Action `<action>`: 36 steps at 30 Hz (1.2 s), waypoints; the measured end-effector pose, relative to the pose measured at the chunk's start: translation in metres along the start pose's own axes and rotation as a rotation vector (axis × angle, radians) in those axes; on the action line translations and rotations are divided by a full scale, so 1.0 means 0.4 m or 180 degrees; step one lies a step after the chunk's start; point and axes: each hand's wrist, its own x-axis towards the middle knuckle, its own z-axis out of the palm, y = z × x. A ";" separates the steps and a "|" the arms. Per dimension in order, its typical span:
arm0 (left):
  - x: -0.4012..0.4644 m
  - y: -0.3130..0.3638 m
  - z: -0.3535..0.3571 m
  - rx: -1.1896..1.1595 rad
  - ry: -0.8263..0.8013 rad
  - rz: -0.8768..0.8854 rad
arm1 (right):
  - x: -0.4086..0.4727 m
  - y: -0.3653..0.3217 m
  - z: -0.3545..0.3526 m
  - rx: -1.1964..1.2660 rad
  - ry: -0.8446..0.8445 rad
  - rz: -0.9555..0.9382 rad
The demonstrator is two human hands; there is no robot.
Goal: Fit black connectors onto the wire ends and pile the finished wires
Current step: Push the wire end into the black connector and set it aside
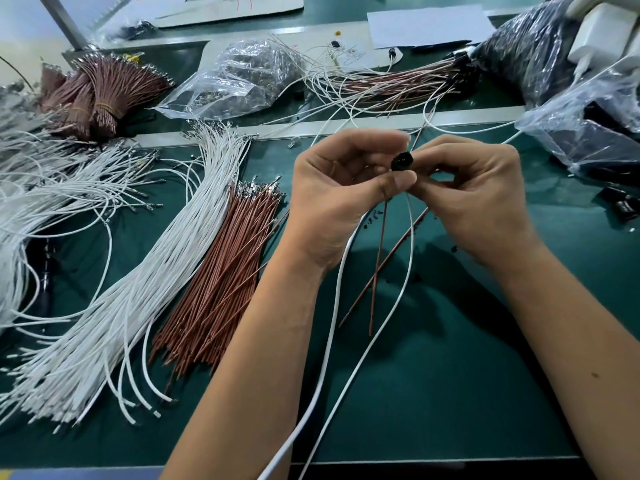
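Head view shows the left hand [341, 188] and right hand [474, 195] close together above the green worktop [450, 375], both pinching a black connector [401, 160] between fingertips. Brown and white wires [377, 258] hang from it, though which are seated seems unclear. A terminal pushed in crooked could bend or miss its slot. The finished pile [398, 81] lies well beyond.

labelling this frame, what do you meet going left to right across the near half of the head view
Fanned bundle of loose white wires → flat bundle of brown wires → left hand → small black plastic connector → right hand
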 end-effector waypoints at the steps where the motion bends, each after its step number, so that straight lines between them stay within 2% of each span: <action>1: -0.001 0.001 0.000 0.0028 -0.0003 -0.0035 | 0.000 0.001 -0.001 -0.0012 0.0009 0.0005; 8: 0.000 0.006 -0.005 0.0220 0.0052 0.0058 | -0.001 0.000 -0.003 -0.0096 0.0072 0.0035; 21: -0.005 0.003 0.003 0.0064 0.0078 0.0175 | -0.001 0.007 0.002 -0.0294 0.0019 -0.0116; 36: -0.008 -0.003 0.014 -0.0165 0.0213 0.0100 | -0.003 0.024 0.004 -0.0241 -0.0080 -0.0013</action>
